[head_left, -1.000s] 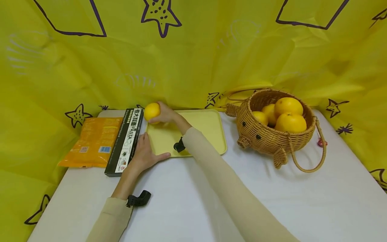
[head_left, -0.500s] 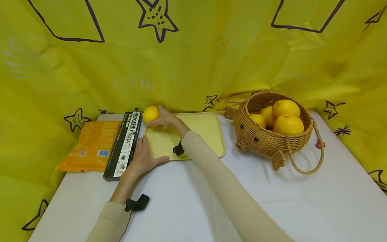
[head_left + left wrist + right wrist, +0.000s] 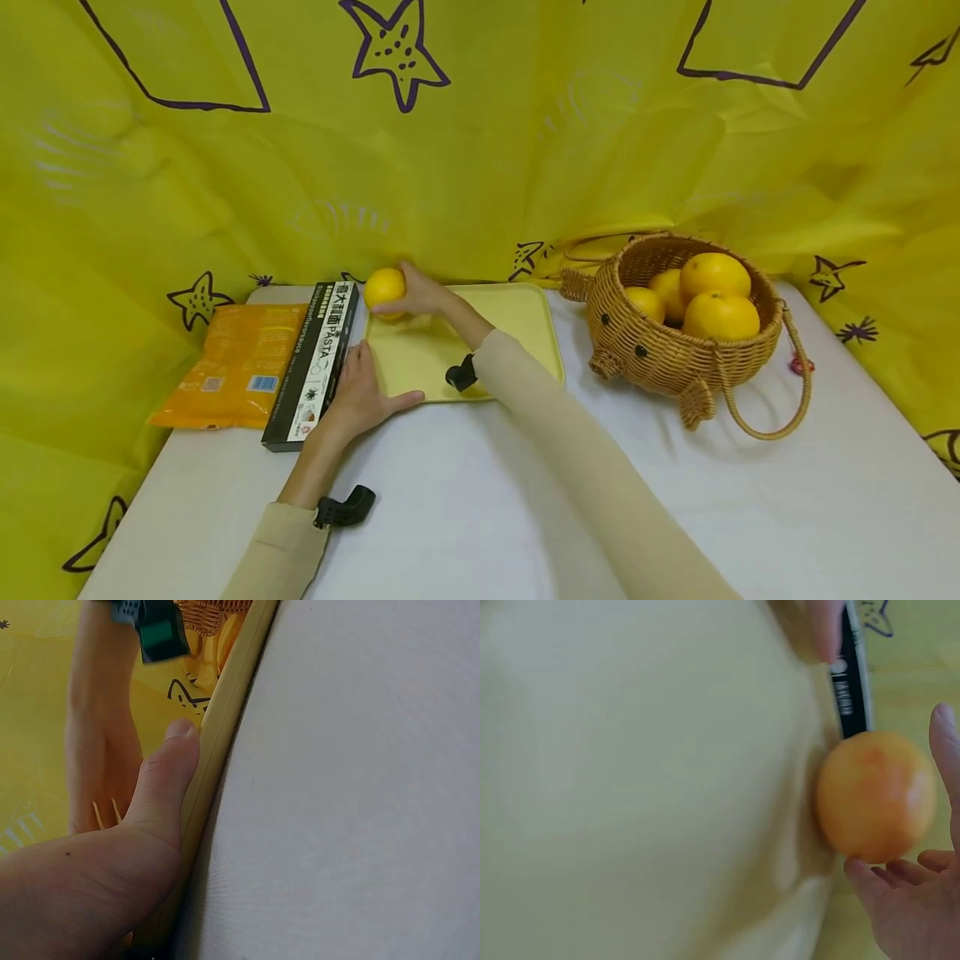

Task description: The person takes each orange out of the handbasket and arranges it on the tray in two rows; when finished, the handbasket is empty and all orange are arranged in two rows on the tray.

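Near the far edge of the tabletop point(image 3: 450, 483), at the far left corner of the pale yellow tray point(image 3: 495, 325), an orange point(image 3: 383, 287) sits with the right hand point(image 3: 420, 293) up against its right side. Compared with half a second ago, the hand has drawn back a little to the right, and the orange has shifted only slightly the same way. From the right wrist, the digits look spread rather than wrapped: the lower fingertips point(image 3: 862, 876) touch or nearly touch the peel, while the upper digit stands just apart. That reads as a grip all but released, the setting down of this fruit nearly complete; whether its weight rests wholly on the tray, I cannot tell. Nothing is grasped by the left hand point(image 3: 362, 400), which has kept its place at the tray's near left corner, thumb along the near rim, fingers beside the pasta box point(image 3: 318, 358), seemingly steadying the tray. Four more oranges point(image 3: 720, 317) show in the wicker basket point(image 3: 656, 358) toward the tabletop's right edge
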